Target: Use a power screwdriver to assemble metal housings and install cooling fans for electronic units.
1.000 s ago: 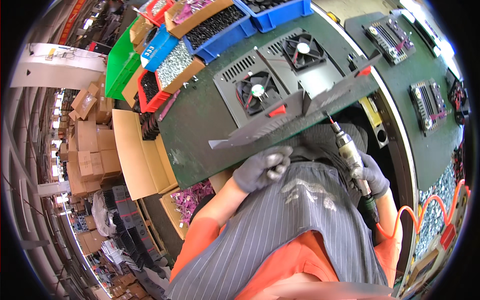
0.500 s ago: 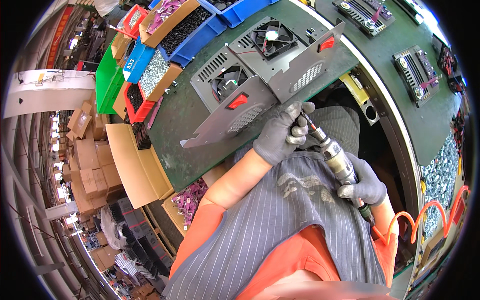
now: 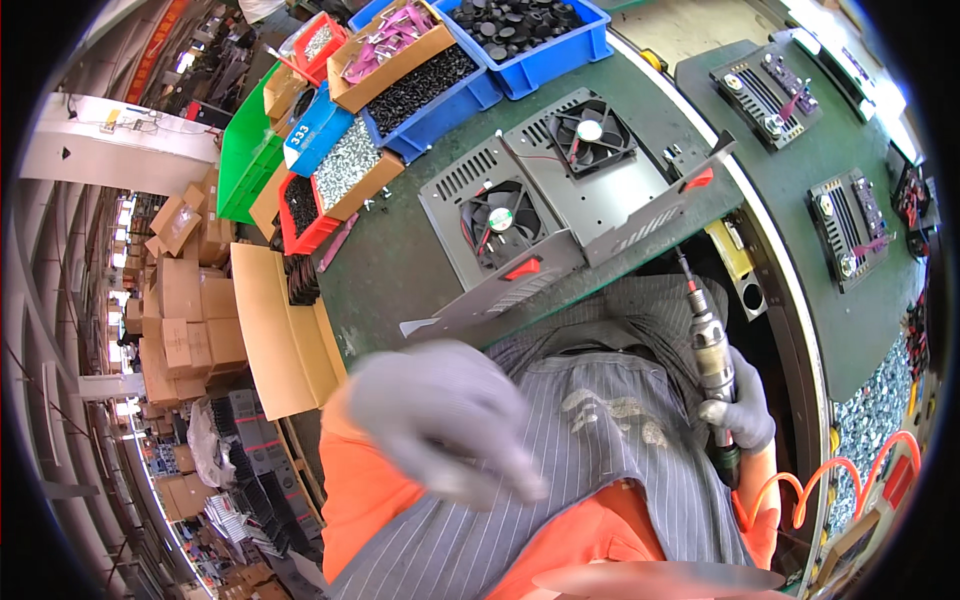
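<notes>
In a grey glove, my right hand point(image 3: 745, 405) grips an air screwdriver point(image 3: 711, 355), its bit pointing up and away over my lap. An orange coiled hose point(image 3: 800, 490) runs beside that forearm. My left hand point(image 3: 440, 415), also gloved, hovers over my apron's left side; motion blurs its fingers, so whether it holds anything is unclear. On the green bench stand two bent grey metal panels side by side, the left panel point(image 3: 465, 205) and the right panel point(image 3: 600, 215). Each carries a black fan, left fan point(image 3: 500, 218) and right fan point(image 3: 590, 132), plus a red rocker switch on its upright face.
At the far left of the bench sit a blue bin of black round parts point(image 3: 515, 30), a blue bin of small black parts point(image 3: 430, 90) and a box of silver screws point(image 3: 345, 160). Circuit assemblies point(image 3: 770, 95) lie on the right-hand conveyor. Cardboard cartons point(image 3: 190, 335) are stacked at left.
My left hand has left the screwdriver's tip and swung left and back toward my body. The screwdriver has turned more upright and shifted right. The whole view has shifted slightly.
</notes>
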`<state>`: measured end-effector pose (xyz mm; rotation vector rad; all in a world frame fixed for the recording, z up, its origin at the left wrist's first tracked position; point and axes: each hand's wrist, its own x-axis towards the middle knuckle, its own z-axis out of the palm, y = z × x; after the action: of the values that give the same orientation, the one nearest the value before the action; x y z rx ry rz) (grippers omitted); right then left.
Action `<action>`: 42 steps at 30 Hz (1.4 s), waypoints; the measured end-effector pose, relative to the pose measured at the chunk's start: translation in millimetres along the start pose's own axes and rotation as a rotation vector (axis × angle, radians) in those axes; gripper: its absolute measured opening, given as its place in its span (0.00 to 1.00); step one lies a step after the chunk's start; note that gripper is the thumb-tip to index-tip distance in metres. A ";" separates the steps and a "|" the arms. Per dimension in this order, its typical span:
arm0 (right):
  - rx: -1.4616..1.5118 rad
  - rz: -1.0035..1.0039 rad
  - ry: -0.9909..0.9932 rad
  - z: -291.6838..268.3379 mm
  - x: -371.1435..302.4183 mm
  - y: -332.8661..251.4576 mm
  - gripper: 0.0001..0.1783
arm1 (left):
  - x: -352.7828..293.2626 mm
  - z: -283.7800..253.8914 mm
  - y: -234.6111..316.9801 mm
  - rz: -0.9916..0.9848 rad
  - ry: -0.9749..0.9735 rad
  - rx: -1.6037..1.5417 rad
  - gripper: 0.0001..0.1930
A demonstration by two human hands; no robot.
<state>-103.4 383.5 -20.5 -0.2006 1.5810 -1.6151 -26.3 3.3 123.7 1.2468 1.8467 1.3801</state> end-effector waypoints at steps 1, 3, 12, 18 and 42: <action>-0.010 -0.030 0.049 -0.6 1.5 1.0 0.50 | -16.3 -30.4 16.4 -0.023 0.035 0.137 0.18; -0.032 -0.021 0.068 -2.3 4.4 1.7 0.49 | -25.3 -50.6 19.8 -0.340 0.479 0.679 0.19; 0.026 -0.016 0.111 8.4 3.1 5.6 0.49 | 21.2 -109.7 -164.9 -0.910 0.476 1.315 0.22; -0.010 -0.055 0.144 0.5 -4.3 9.0 0.49 | 36.0 -114.7 -149.8 -0.626 0.516 1.122 0.12; -0.124 -0.169 -0.073 -30.7 21.0 -43.6 0.44 | 50.5 -79.2 -167.4 -0.598 0.657 -0.311 0.22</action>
<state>-155.6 386.1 3.2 -0.4655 1.6454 -1.6182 -174.5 2.0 1.8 0.0384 2.0490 1.7247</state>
